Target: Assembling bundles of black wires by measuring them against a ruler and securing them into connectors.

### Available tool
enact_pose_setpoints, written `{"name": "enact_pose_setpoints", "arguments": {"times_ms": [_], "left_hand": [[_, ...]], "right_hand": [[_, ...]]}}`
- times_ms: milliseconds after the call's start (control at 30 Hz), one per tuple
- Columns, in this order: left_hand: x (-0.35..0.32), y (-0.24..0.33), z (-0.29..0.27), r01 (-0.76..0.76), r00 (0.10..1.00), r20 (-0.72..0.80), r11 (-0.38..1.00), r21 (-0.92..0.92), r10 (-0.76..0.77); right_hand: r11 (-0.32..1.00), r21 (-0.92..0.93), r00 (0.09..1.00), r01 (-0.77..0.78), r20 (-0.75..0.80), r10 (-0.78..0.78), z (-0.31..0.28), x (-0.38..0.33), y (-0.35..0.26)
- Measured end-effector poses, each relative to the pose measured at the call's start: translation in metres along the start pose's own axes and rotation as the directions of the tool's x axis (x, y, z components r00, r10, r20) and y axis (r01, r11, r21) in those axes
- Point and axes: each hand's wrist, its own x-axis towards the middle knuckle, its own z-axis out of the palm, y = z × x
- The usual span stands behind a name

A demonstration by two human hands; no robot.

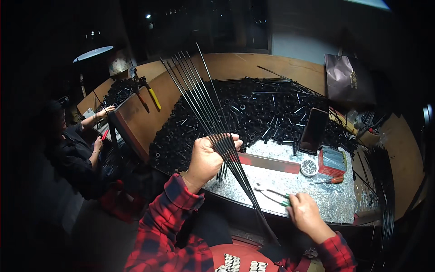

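Observation:
My left hand (206, 159) is closed around a fanned bundle of long thin dark rods (192, 97), held slantwise above the bench. Their upper ends spread apart toward the far left, while the lower ends gather near my lap. At the lower right, my right hand (307, 214) is closed on the green handles of a pair of pliers (271, 195). The pliers' metal jaws point left toward the rods, with a small gap between the tools and the bundle. Under both hands lies a speckled light metal worktop (312, 199).
Behind the rods is a big heap of small black tubular parts (267, 102). A flat bar (272, 163), phone (313, 131), cup of metal bits (309, 167), red box (333, 161) and screwdriver (333, 180) sit rightward. More rods (385, 190) hang right. A co-worker (74, 149) works left, beyond a wooden partition (136, 113).

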Motion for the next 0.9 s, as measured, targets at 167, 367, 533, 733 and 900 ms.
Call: {"name": "enact_pose_setpoints", "arguments": {"times_ms": [167, 367, 533, 733, 900], "left_hand": [[0.005, -0.005, 0.001, 0.052, 0.999, 0.009, 0.993, -0.107, -0.051], [0.058, -0.007, 0.035, -0.177, 0.945, 0.288, 0.983, 0.045, 0.157], [0.067, -0.049, 0.036, -0.410, 0.832, 0.413, 0.912, 0.009, 0.370], [-0.015, -0.097, 0.024, -0.364, 0.716, 0.690, 0.900, 0.240, 0.105], [-0.056, -0.091, 0.015, -0.601, 0.487, 0.873, 0.723, 0.339, -0.004]], "right_hand": [[0.935, 0.341, 0.989, -0.097, -0.073, 0.130, -0.027, -0.005, -0.003], [-0.043, 0.848, 0.844, -0.529, 0.520, -0.132, -0.014, 0.003, -0.068], [0.215, 0.845, 0.872, -0.489, 0.471, 0.132, 0.024, -0.004, -0.079], [0.573, 0.717, 0.907, -0.397, 0.404, 0.123, 0.116, -0.054, -0.060], [0.643, 0.672, 0.915, -0.367, 0.387, 0.118, 0.177, -0.064, -0.042]]}}
